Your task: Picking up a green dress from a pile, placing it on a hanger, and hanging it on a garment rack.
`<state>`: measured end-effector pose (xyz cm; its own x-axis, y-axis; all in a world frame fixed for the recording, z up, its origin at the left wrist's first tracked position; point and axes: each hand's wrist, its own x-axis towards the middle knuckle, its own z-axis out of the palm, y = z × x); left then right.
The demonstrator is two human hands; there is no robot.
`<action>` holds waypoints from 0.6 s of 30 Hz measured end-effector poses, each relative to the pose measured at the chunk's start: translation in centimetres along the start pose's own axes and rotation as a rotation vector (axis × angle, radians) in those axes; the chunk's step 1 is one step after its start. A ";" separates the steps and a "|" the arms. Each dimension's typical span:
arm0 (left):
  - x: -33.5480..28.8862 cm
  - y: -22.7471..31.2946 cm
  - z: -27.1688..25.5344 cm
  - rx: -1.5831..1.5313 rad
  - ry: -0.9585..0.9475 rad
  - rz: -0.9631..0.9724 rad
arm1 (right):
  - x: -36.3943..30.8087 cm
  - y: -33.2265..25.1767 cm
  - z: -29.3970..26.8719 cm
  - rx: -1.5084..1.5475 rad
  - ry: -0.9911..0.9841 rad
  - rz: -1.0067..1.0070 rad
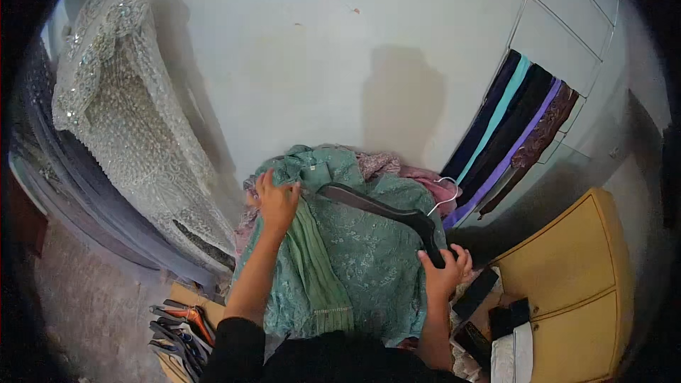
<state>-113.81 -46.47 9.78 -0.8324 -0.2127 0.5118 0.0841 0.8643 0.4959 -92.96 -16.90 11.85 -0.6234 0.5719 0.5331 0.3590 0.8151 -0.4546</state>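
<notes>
A teal embroidered garment [383, 241] lies spread in front of me, with a pale green pleated scarf [316, 262] running down its left half. My right hand [447, 273] grips one end of a black clothes hanger [376, 204], which slants over the garment. Its white hook [447, 195] points to the far right. Over the upper left of the garment, near its neckline, my left hand [278, 202] has thumb and fingers apart. No cloth is plainly visible between them. Pink patterned fabric [379, 164] shows beneath the teal garment's far edge.
A white beaded gown [128, 99] hangs at the left beside grey-lilac fabric [106, 198]. Several hangers [181, 333] are bunched at lower left. A wire rack [560, 18] at right carries folded cloths [504, 120]. A yellow padded chair [567, 291] stands at lower right, near dark boxes [507, 318].
</notes>
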 end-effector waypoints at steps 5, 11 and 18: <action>2.9 0.0 3.4 0.155 -0.229 0.037 | 0.4 0.6 1.2 -0.007 -0.066 0.000; 1.8 -2.2 4.2 -0.069 -0.168 0.039 | 1.7 0.5 2.3 -0.039 0.000 -0.094; 1.7 -2.0 0.7 -0.074 -0.351 0.094 | 3.6 -0.1 3.3 -0.142 -0.034 -0.089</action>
<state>-115.80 -48.28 9.15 -0.9552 0.0464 0.2922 0.1977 0.8347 0.5139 -97.53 -15.17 11.46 -0.6795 0.4957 0.5409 0.3948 0.8684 -0.2999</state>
